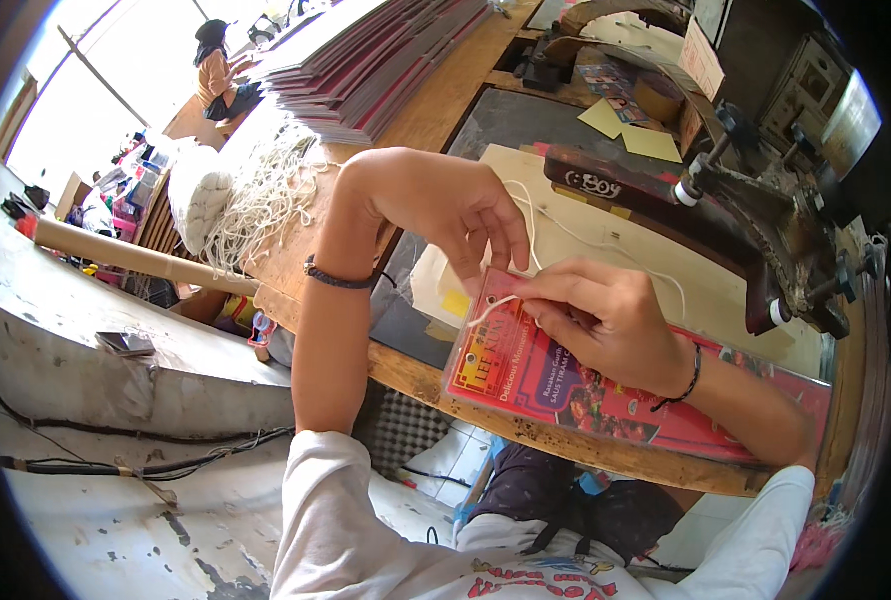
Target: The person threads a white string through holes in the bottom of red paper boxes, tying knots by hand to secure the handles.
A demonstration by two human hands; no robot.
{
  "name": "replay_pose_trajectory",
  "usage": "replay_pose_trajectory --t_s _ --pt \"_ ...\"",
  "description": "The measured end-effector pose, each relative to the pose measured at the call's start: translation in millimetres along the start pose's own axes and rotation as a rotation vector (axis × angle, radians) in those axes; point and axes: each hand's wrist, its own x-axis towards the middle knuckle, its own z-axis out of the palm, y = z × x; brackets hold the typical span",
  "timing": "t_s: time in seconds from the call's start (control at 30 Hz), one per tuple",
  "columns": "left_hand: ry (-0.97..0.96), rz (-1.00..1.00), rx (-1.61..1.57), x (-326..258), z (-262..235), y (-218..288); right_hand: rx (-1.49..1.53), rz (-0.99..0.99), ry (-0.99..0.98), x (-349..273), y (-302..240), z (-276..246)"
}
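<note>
A flat red printed card in a clear sleeve (606,385) lies along the near edge of a wooden counter (436,105), its left end just past the person's hands. A thin white string (576,238) loops up from that left end, arcs over the card and drops back toward the right.

The right hand (606,320) rests on top of the card, with thumb and forefinger pinched together on the end of the string near the card's top left corner; its grip is clamped on the string. The left hand (466,210) reaches in from above with the wrist bent, its fingertips pressed down together on the same corner of the card, right beside the right hand's fingers; they touch the string there, though it is hard to tell whether they pinch it. Each wrist wears a dark band.

Under the card is a pale board (626,250). Behind it, to the right, stands a dark metal press-like machine (776,230). To the left on the counter lies a loose bundle of white strings (256,200), and beyond it a tall stack of flat red cards (376,60). Yellow paper slips (631,130) lie further back. Another person (216,70) sits far off at the upper left.
</note>
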Motion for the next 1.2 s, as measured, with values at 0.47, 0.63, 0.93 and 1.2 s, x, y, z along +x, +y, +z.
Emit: replay_pose_trajectory --t_s 0.47,0.63,0.93,1.2 --pt "-0.095 -0.013 -0.346 17 4 -9 -0.023 -0.044 0.126 3 9 -4" --pt "-0.101 0.030 -0.280 17 5 -8 0.075 0.130 0.095 0 7 -2" --pt "-0.115 -0.050 -0.244 20 6 -8 0.190 0.189 0.138 -3 18 -1" --pt "-0.096 -0.091 -0.137 24 7 8 0.118 0.178 0.081 0 10 -10"
